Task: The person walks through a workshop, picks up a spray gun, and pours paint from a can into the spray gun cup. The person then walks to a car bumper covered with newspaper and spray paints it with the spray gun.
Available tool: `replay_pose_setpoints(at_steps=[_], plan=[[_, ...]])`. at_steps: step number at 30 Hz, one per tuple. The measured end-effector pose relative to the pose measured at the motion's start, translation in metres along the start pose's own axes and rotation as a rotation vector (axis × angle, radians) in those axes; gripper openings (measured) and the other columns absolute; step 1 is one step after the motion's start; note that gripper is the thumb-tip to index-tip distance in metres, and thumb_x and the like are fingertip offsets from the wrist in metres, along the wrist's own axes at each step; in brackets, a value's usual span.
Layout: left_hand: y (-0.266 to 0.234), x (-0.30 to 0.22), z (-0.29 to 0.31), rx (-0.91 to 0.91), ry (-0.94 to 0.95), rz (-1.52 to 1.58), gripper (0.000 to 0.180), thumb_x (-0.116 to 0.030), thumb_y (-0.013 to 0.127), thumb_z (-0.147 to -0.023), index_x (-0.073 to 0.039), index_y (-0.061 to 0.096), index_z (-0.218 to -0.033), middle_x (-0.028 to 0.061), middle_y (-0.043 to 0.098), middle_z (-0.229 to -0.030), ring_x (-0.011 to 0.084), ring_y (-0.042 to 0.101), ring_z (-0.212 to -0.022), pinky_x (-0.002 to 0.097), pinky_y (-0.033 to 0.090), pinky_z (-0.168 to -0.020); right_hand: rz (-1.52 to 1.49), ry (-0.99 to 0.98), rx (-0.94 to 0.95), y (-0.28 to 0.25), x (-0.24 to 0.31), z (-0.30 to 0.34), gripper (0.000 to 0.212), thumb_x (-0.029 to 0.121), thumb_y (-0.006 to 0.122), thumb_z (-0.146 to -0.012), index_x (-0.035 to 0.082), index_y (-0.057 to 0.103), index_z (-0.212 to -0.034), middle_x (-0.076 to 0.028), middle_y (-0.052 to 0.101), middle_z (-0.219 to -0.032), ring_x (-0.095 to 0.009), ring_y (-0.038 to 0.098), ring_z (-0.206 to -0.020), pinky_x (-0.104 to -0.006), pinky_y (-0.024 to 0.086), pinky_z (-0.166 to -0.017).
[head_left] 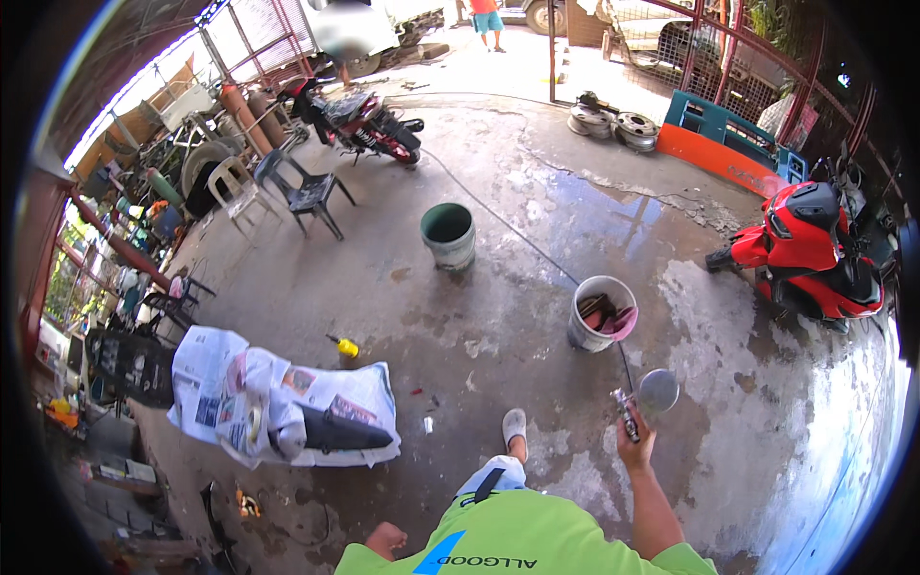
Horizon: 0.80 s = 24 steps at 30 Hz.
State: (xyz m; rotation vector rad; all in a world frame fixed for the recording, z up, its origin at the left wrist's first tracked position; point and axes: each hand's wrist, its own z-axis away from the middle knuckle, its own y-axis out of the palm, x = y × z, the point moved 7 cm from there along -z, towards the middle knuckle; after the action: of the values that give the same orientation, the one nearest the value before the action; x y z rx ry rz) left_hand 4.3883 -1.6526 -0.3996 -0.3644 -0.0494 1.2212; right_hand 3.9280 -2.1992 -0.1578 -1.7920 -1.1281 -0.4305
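Note:
My right hand [636,441] is closed around a metal spray gun [626,416], held out to the right at mid-height. A round grey cup [658,392] shows beside the gun and looks joined to it. From the gun a dark hose [625,366] runs toward the far floor, passing behind a bucket. Low at my left side, my left hand [387,539] has its fingers curled in, with nothing visible in it. To the left, newspaper sheets [206,383] wrap a bulky object, and a dark, long panel [345,433] shows on top of them.
A white bucket [586,335] with reddish and dark items stands ahead; a green-lined bucket [450,251] is farther off. A yellow bottle [348,349] lies by the newspaper. Chairs [305,187] stand left, a dark motorcycle [359,126] beyond, a red scooter [810,244] right. Someone [488,23] stands far off.

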Motion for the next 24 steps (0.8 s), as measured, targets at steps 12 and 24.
replay_pose_setpoints(at_steps=[12,24], plan=[[-0.382,-0.638,-0.191,-0.402,0.575,-0.010,0.023,-0.028,0.066,-0.084,-0.010,0.079,-0.090,0.0101,0.076,-0.088,0.0273,0.073,-0.087,0.0383,0.057,-0.082,0.222,0.636,0.227,0.103,-0.116,-0.113,0.043,0.020,0.076,-0.082,0.010,0.070,-0.123,-0.020,0.075,-0.101,-0.035,0.074,-0.088,-0.0429,0.058,-0.078],[-0.560,-0.799,-0.284,-0.235,0.342,-0.080,0.027,-0.031,0.068,-0.090,-0.007,0.079,-0.095,0.0052,0.077,-0.086,0.0141,0.073,-0.080,0.0318,0.057,-0.077,0.114,0.330,0.267,0.356,-0.249,-0.617,0.039,0.021,0.076,-0.082,0.014,0.071,-0.120,-0.018,0.071,-0.079,-0.039,0.070,-0.070,-0.0454,0.055,-0.062]])
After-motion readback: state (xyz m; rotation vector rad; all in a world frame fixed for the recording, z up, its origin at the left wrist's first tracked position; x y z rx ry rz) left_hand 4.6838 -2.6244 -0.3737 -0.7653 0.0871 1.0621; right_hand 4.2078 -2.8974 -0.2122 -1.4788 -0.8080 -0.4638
